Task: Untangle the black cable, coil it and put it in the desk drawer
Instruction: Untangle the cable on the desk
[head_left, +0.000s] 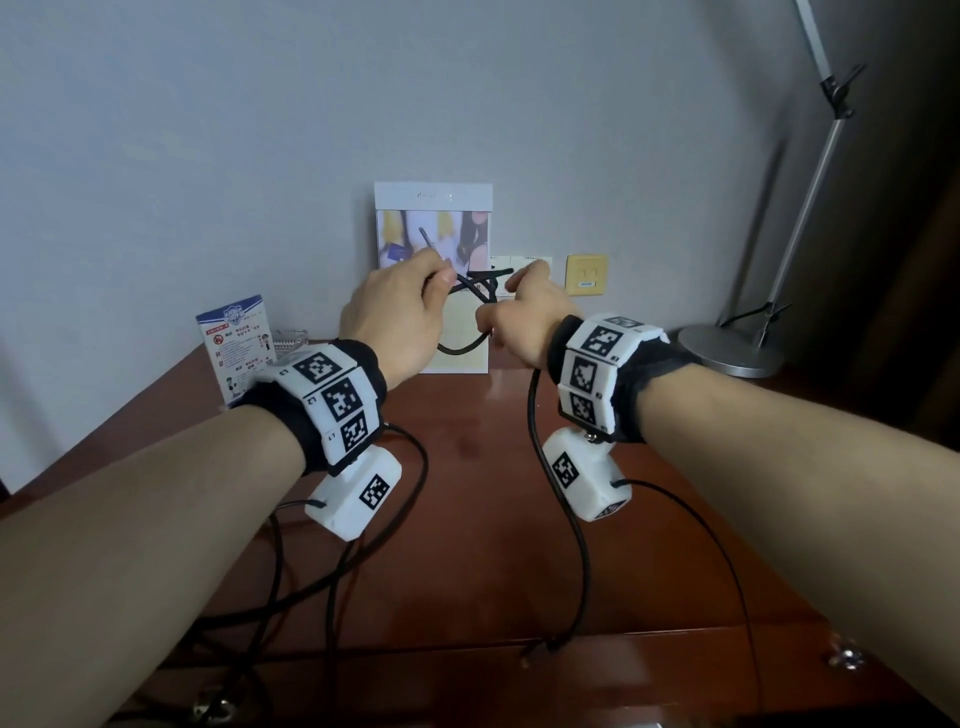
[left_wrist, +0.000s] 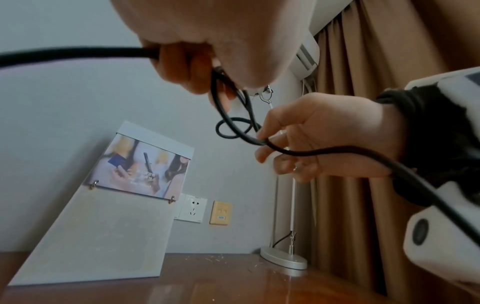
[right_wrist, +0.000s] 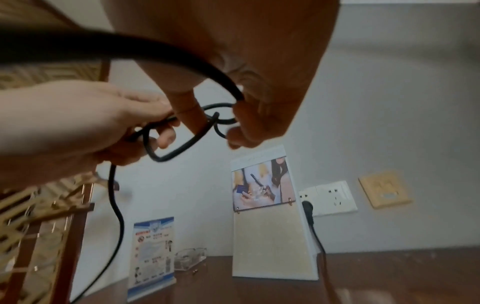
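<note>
Gripping the knotted black cable (head_left: 470, 291) above the desk (head_left: 467, 493), both hands, left (head_left: 397, 322) and right (head_left: 527, 317), pinch it.

Black cable (head_left: 470, 291), thin, round and smooth, was held up in the air above the desk (head_left: 483, 467), tangled. Crossed over itself in a small loose knot (left_wrist: 233, 127) with two interlocked loops (right_wrist: 219, 117). Sagged in a low curve beneath that knot. Trailed down from there past the front edge of the reddish-brown wooden desk. Drawer not clearly made out.
</note>
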